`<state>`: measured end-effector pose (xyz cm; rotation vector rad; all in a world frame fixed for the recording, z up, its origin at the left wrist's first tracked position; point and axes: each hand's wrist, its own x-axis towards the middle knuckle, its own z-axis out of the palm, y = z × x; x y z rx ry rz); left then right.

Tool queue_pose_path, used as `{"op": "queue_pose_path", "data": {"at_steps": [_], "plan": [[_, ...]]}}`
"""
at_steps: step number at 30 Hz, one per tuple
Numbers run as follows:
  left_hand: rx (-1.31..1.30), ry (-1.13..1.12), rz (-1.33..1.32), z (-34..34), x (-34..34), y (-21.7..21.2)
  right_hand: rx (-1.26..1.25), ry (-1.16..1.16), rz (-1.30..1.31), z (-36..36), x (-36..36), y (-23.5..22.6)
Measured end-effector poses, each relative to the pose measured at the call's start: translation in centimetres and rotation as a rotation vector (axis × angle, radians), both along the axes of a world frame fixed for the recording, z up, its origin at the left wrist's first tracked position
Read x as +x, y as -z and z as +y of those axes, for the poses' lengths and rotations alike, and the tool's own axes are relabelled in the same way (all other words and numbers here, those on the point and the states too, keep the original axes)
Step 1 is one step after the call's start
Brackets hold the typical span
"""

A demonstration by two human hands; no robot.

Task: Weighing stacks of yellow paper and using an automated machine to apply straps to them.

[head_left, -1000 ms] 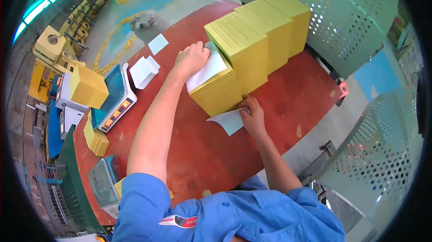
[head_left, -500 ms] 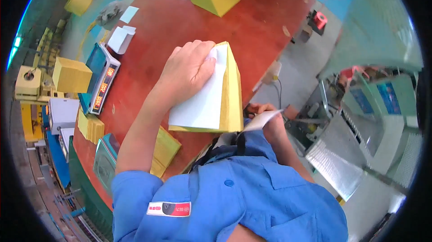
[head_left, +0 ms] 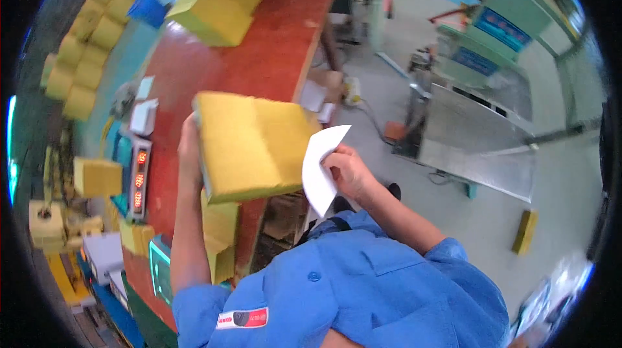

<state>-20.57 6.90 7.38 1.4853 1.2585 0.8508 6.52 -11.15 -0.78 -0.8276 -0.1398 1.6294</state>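
Observation:
In front of my body, over the red table's near edge, hangs a thick yellow stack that looks like paper sheets. My left hand is closed on its left side, with most of the fingers hidden behind it. The stack is tilted, its long yellow side facing up. A curved white sheet of paper is pinched in my right hand, right beside the stack's right end. Whether the sheet touches the stack I cannot tell.
On the red table stand a large yellow pile at the far end, a scale with red digits at the left, and another yellow stack near me. A metal-topped bench is at the right; a yellow block lies on the floor.
The view has swung to the right. The yellow stack has turned so its long side shows instead of its white face. My right hand has come up beside it with the white sheet.

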Motion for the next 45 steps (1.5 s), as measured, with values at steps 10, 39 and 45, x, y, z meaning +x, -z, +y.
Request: {"op": "queue_pose_path", "data": {"at_steps": [10,39,45], "plan": [[-0.11,0.576,-0.469,-18.4,22.2,15.0,-0.002,0.317,-0.097,-21.6,23.4,-0.4],[-0.657,0.496,-0.198,-29.1,51.9,19.6,-0.58,0.342,-0.998,-36.2,47.1,11.4],[-0.613,0.56,-0.339,-28.4,50.9,19.3,-0.745,0.518,-0.842,-33.6,45.7,7.7]]}}
